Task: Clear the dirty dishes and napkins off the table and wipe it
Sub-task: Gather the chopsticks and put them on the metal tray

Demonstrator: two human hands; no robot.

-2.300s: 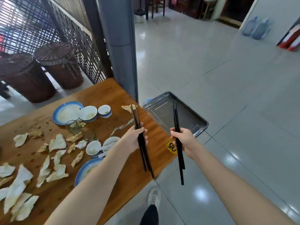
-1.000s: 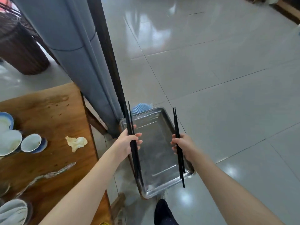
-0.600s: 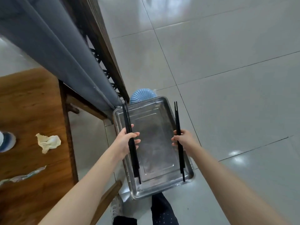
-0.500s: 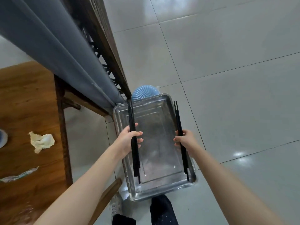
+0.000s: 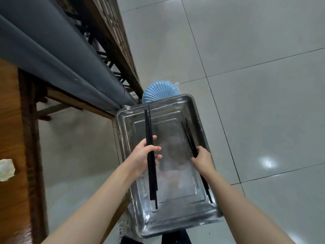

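Bright, even indoor light falls from above; 1 white glare spot sits on the glossy floor point(image 5: 255, 103) at right. The steel tray point(image 5: 168, 103) gives smeared, hazy reflections. Wide-angle distortion bends the grey pillar point(image 5: 52, 55) and the edges; the bench point(image 5: 10, 120) blurs at lower left

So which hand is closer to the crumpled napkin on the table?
Left. The left hand is over the side of the tray nearest the napkin; the right hand is over its far side.
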